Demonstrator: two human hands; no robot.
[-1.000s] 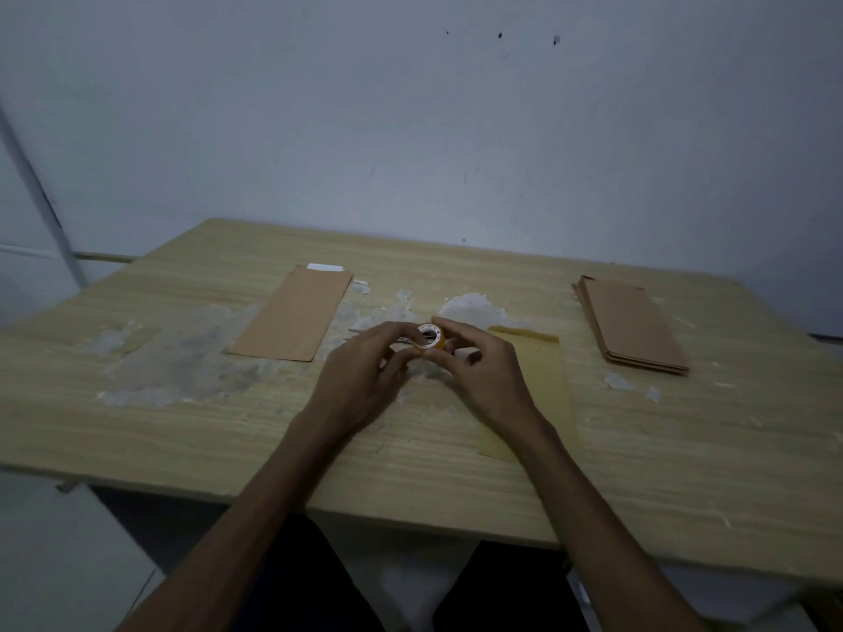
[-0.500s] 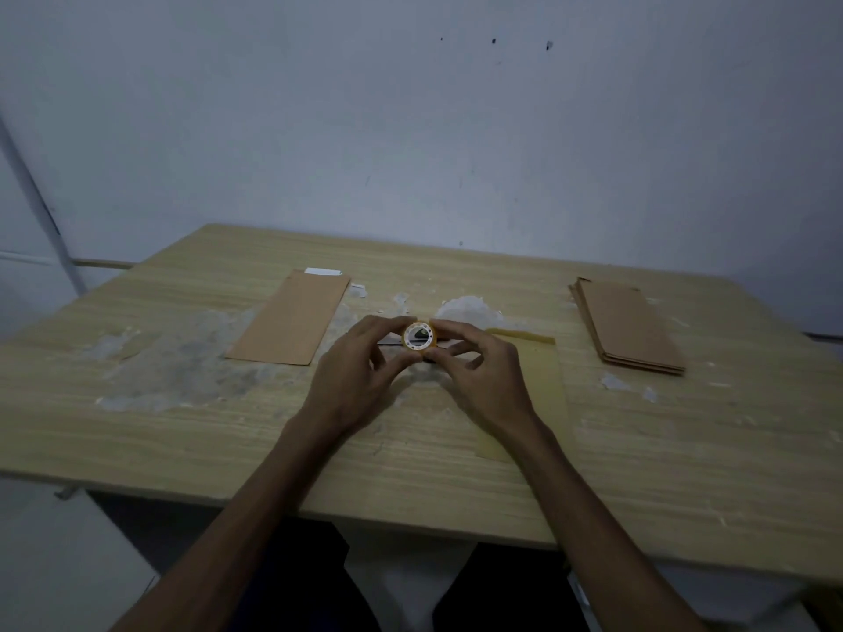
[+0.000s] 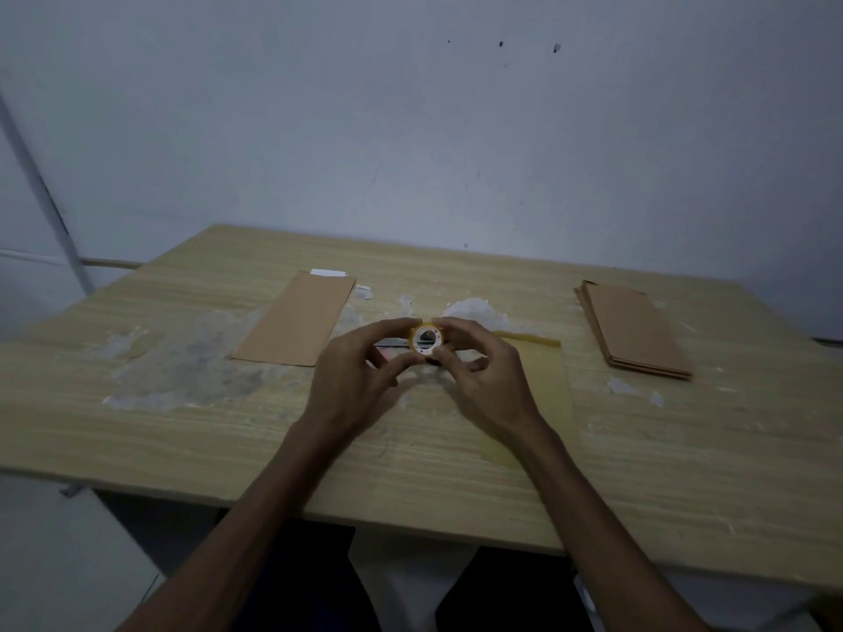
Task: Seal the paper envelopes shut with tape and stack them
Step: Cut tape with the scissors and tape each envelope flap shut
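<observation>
Above the table [image 3: 228, 449], both hands pinch the tape roll [image 3: 427, 341].

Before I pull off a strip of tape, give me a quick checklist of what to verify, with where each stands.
1. Tape roll gripped by left hand and right hand: ok.
2. Yellow envelope flat under right hand: ok.
3. Its flap folded shut: cannot tell.
4. Loose tape end found: cannot tell.
5. Single brown envelope lies apart, left: ok.
6. Brown stack clear of hands, right: ok.
</observation>
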